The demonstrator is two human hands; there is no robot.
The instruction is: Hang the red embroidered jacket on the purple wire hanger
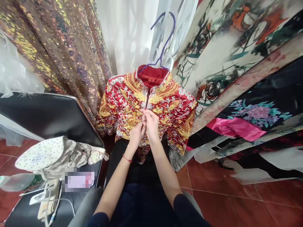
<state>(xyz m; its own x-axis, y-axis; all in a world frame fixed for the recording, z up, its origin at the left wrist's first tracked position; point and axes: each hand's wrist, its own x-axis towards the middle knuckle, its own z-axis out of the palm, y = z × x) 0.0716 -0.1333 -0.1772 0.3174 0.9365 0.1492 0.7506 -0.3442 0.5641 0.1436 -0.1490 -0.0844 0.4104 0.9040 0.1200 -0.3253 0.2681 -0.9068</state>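
A red jacket [132,91] with gold and silver embroidery and a stand-up collar lies across my lap, on a purple hanger [163,47]. Its front edges part slightly below the collar. My right hand [151,123] pinches at the front opening, thumb and forefinger together near the middle of the chest. Just below and to the left, my left hand [138,134] is closed on the same front edge, its fingers touching those of the right. Any fastener between the fingertips is too small to make out.
To the left, a black chair [78,201] holds a dotted cloth bag [42,154], a power strip [48,198] with cables, a phone [79,182] and a plastic bottle [17,182]. Sequined fabric [78,47] hangs behind it. Printed garments [220,56] hang at the right.
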